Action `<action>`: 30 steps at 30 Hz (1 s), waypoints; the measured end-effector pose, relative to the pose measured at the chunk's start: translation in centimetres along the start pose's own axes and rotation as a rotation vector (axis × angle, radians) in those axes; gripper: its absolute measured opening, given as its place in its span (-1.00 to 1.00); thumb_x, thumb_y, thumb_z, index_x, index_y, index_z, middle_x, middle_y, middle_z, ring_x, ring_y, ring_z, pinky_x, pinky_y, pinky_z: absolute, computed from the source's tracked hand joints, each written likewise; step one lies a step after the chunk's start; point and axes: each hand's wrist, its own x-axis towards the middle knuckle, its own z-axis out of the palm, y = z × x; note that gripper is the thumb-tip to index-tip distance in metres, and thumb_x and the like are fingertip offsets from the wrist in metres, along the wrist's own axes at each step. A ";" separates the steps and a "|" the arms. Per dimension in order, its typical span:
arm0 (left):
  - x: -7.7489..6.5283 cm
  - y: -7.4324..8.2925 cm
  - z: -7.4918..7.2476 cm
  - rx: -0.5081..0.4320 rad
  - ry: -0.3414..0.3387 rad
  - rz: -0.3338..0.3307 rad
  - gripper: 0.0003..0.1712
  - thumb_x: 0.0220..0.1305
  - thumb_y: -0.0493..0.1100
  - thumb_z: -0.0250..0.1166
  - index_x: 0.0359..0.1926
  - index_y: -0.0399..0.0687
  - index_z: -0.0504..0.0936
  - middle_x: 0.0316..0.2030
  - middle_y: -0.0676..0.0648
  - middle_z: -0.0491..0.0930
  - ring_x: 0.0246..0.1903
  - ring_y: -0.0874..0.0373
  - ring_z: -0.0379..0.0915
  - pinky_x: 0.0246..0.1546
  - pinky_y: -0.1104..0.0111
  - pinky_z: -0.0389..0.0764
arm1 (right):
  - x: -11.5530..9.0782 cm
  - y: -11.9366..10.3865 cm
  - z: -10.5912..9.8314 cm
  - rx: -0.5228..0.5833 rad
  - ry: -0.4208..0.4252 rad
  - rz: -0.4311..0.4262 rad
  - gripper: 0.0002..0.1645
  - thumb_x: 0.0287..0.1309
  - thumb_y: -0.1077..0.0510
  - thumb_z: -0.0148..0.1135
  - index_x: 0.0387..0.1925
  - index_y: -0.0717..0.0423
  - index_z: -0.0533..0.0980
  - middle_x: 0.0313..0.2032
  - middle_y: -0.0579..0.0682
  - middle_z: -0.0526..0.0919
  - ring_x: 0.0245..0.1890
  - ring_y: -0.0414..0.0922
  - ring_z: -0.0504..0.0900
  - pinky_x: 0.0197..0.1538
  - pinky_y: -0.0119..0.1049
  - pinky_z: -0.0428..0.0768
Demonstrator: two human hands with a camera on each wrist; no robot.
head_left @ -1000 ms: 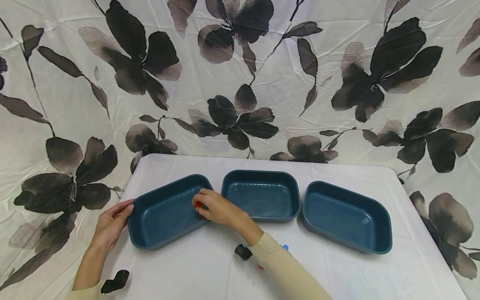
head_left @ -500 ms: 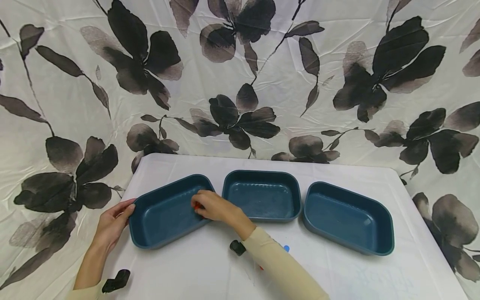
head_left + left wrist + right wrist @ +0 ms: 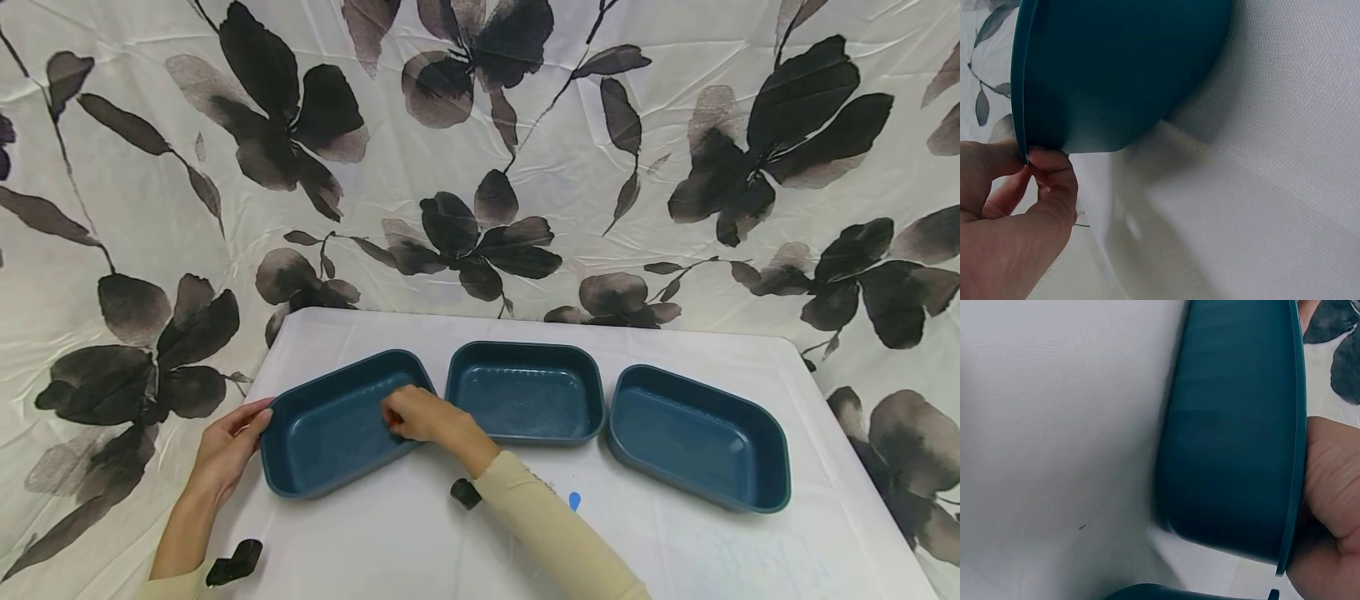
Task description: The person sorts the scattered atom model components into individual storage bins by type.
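Note:
My left hand [image 3: 228,450] pinches the left-end rim of the left dark teal tray [image 3: 315,433], thumb on one side and fingers on the other. In the left wrist view that tray's wall [image 3: 1116,75] rises just above the fingers. My right hand [image 3: 422,414] reaches over the near right rim of the same tray, fingers curled and pointing down inside it. A small red piece showed between those fingers a moment ago; the hand now hides it. In the right wrist view the hand [image 3: 1332,506] is partly behind the tray wall [image 3: 1229,450], so its fingertips are hidden.
Two more teal trays stand to the right, a middle one [image 3: 525,396] and an angled right one [image 3: 697,442]. A small blue piece [image 3: 574,501] lies on the white table [image 3: 360,542] beside my right sleeve. A floral cloth [image 3: 480,167] hangs behind.
My right hand has turned slightly and sunk a little in the left tray, and the red piece is out of sight. My right sleeve now covers another red piece on the table.

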 end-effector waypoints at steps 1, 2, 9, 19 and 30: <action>0.0 0.0 0.0 -0.001 0.002 0.000 -0.31 0.58 0.07 0.10 0.47 -0.33 0.31 0.23 -0.20 0.40 -0.20 0.60 0.43 -0.19 0.71 0.55 | 0.0 0.0 0.0 0.000 -0.010 0.011 -0.95 0.31 0.28 0.37 -0.22 0.12 0.63 -0.34 -0.13 0.57 -0.36 -0.27 0.46 -0.28 -0.55 0.43; 0.0 0.0 0.1 0.000 0.003 0.000 -0.31 0.58 0.07 0.10 0.47 -0.33 0.31 0.23 -0.20 0.40 -0.21 0.60 0.43 -0.19 0.71 0.55 | 0.0 -0.1 0.0 0.006 -0.019 0.025 -0.95 0.31 0.29 0.37 -0.23 0.12 0.63 -0.36 -0.14 0.56 -0.38 -0.27 0.47 -0.29 -0.54 0.43; 0.0 0.2 0.3 0.005 0.000 -0.004 -0.32 0.59 0.06 0.08 0.48 -0.32 0.30 0.30 -0.26 0.35 -0.21 0.61 0.41 -0.19 0.72 0.54 | 0.0 -0.2 -0.2 0.022 -0.054 0.084 -0.93 0.29 0.31 0.37 -0.23 0.11 0.65 -0.39 -0.16 0.54 -0.40 -0.25 0.47 -0.31 -0.50 0.42; 0.2 0.1 0.4 0.007 0.001 -0.026 -0.33 0.60 0.06 0.07 0.50 -0.29 0.29 0.34 -0.30 0.34 -0.20 0.60 0.40 -0.17 0.70 0.56 | -0.3 -0.3 -0.5 0.004 -0.081 0.061 -0.91 0.37 0.27 0.31 -0.13 0.11 0.66 -0.26 -0.11 0.64 -0.34 -0.27 0.49 -0.24 -0.53 0.47; 0.1 0.1 0.2 0.020 0.020 -0.038 -0.34 0.60 0.05 0.07 0.49 -0.28 0.30 0.34 -0.28 0.34 -0.16 0.55 0.41 -0.17 0.69 0.57 | -1.7 -0.2 -1.1 -0.026 0.013 -0.022 -0.88 0.44 0.19 0.25 -0.08 0.10 0.65 -0.16 -0.08 0.63 -0.21 -0.28 0.54 -0.14 -0.55 0.49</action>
